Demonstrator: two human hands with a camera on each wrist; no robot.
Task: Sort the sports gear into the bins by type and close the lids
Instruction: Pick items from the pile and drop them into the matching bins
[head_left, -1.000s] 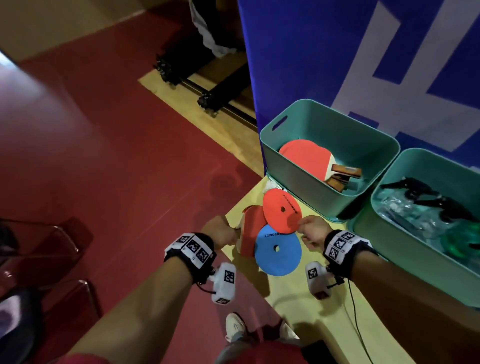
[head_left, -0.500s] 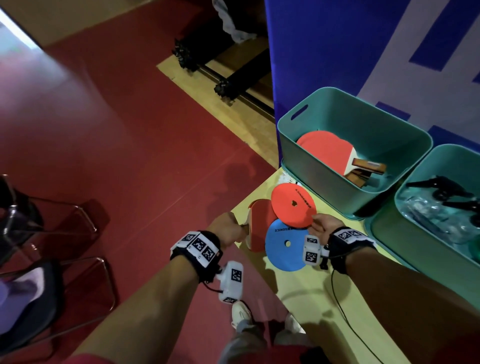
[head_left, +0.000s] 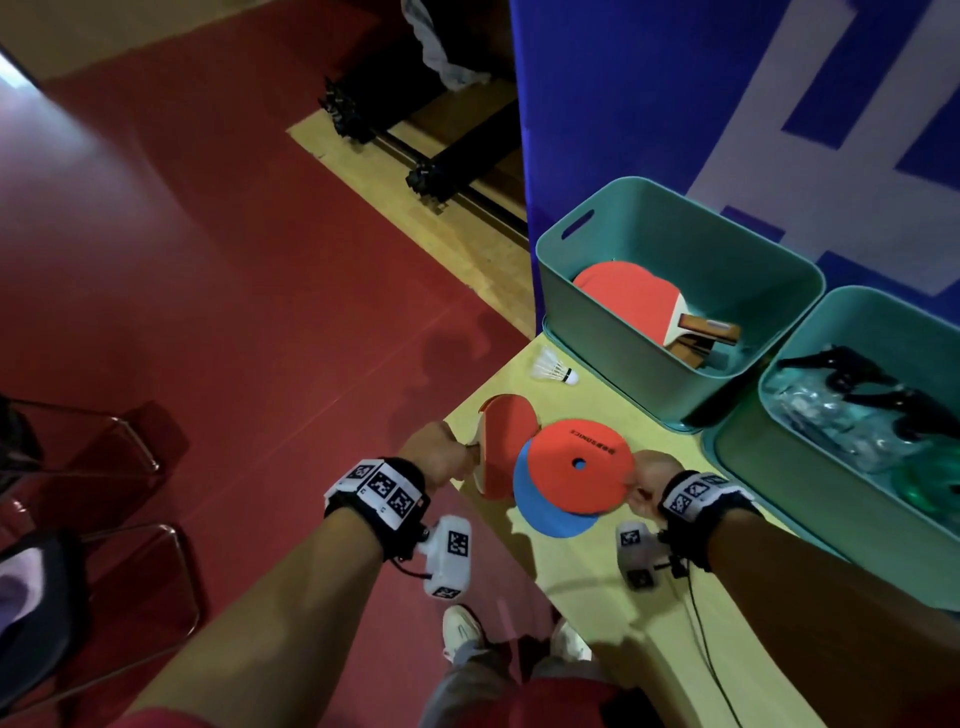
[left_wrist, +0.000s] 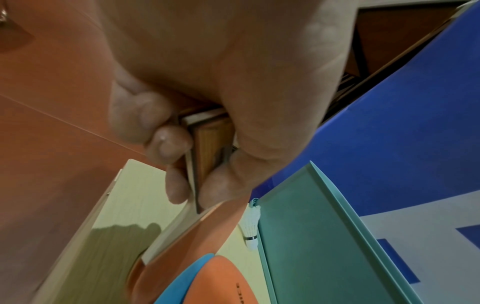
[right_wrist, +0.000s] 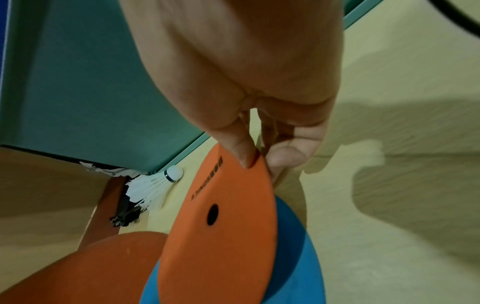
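Head view: above the counter (head_left: 597, 613), the left hand (head_left: 439, 452) grips a red paddle (head_left: 506, 441); the right hand (head_left: 649, 480) pinches an orange disc (head_left: 571, 467), now raised over the blue disc (head_left: 550, 512), uncovering a shuttlecock (head_left: 553, 370). Left wrist: fingers (left_wrist: 166, 142) clench the wooden handle (left_wrist: 210, 148). Right wrist: thumb and fingers (right_wrist: 285, 156) clamp the disc's rim.

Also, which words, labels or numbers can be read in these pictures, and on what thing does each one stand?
orange disc: one line of black print near the rim, too blurred to read with certainty.
blue banner: big white shapes, perhaps parts of letters, cut off; not readable.
wrist bands: square black-and-white code marks, no words.
No other text shows.
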